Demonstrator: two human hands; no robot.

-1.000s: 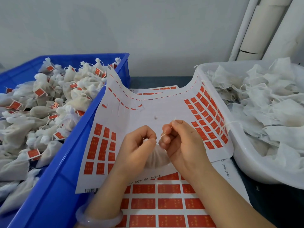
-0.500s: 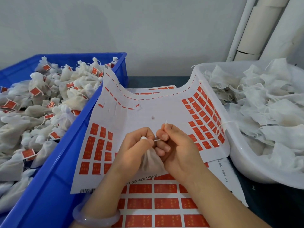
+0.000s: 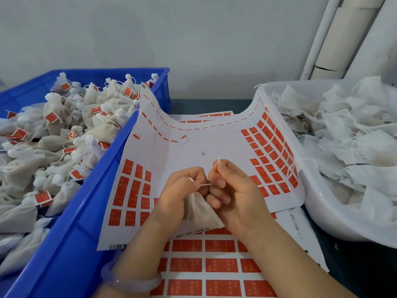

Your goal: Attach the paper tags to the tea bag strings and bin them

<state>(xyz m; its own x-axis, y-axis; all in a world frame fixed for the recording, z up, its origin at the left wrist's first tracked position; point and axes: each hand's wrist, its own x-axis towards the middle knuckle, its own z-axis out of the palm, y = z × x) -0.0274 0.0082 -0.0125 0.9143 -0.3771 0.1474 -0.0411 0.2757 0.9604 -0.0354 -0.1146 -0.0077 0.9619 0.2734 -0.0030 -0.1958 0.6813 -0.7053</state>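
The left hand (image 3: 182,190) grips the tea bag (image 3: 200,210) by its neck over the tag sheet (image 3: 193,147), body pointing to 5 o'clock. The right hand (image 3: 235,195) pinches the string (image 3: 206,185), which is stretched 9-to-3 between the hands.

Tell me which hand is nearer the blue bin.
Left. The left hand is just right of the blue bin; the right hand is farther right, on the left hand's other side.

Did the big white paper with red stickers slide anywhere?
No. The curled white sticker sheet still rests its edges on the blue plastic bin and white plastic basin, same spots.
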